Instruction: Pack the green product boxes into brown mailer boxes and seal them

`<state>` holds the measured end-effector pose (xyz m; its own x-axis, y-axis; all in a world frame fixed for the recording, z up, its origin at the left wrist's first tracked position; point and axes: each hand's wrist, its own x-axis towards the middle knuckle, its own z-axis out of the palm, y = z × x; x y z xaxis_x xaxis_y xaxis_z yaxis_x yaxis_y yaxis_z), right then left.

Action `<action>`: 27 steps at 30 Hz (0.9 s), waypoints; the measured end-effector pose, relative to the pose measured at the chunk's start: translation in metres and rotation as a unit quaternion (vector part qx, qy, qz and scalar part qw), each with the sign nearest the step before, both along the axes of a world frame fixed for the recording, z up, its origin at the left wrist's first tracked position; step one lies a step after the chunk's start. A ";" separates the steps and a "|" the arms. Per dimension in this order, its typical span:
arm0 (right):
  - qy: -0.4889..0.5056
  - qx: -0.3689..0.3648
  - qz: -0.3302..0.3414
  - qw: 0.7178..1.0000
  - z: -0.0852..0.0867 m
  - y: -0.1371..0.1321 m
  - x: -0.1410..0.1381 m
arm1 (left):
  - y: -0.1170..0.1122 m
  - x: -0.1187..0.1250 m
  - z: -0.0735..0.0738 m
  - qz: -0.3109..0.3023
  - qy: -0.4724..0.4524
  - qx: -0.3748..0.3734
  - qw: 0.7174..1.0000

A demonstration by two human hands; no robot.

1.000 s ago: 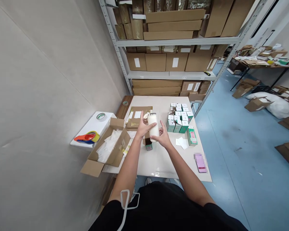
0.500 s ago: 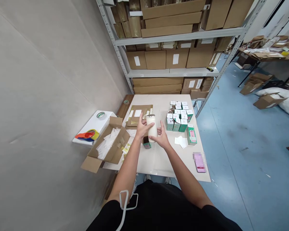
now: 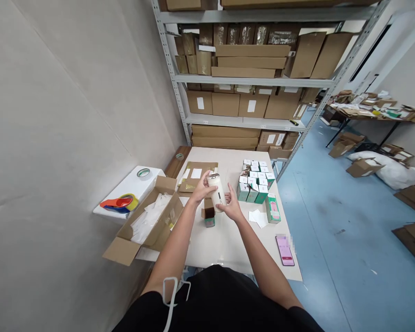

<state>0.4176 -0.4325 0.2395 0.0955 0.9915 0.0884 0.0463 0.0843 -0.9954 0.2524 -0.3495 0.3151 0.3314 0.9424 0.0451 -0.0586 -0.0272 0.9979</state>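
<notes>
Between my hands is a cream-white, can-shaped tumbler (image 3: 217,193) with a silvery rim and dark lettering on its side. My left hand (image 3: 202,189) is closed around its upper part, thumb across the front. Lower down, my right hand (image 3: 233,205) grips the base with the thumb in front and the fingers curled at the right side. Just below the tumbler stands an opened small green carton (image 3: 210,222) with brown flaps up. On the right side of the table are several white-and-green boxes (image 3: 252,193), one more green box (image 3: 273,208) lying apart, and white papers (image 3: 258,217).
An open cardboard box (image 3: 166,221) of white packing material sits at the left, by a tape dispenser (image 3: 119,203) on a white box. A phone (image 3: 284,250) lies near the table's right edge. Behind the table (image 3: 224,249) rises a metal shelf (image 3: 242,121) of cartons.
The tumbler has turned in my hands, so dark lettering now faces me, and it leans a little more. My view has tilted up, showing more of the shelf.
</notes>
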 end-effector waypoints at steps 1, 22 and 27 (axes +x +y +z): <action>-0.002 -0.010 0.003 1.000 -0.001 0.003 -0.002 | 0.005 -0.008 0.001 -0.017 0.010 0.008 1.000; -0.080 -0.249 -0.037 0.964 -0.158 0.021 -0.052 | 0.035 -0.068 -0.121 -0.045 0.290 0.052 0.955; -0.105 -0.243 -0.037 0.964 -0.172 0.014 -0.056 | 0.025 -0.062 -0.153 -0.068 0.356 0.077 0.929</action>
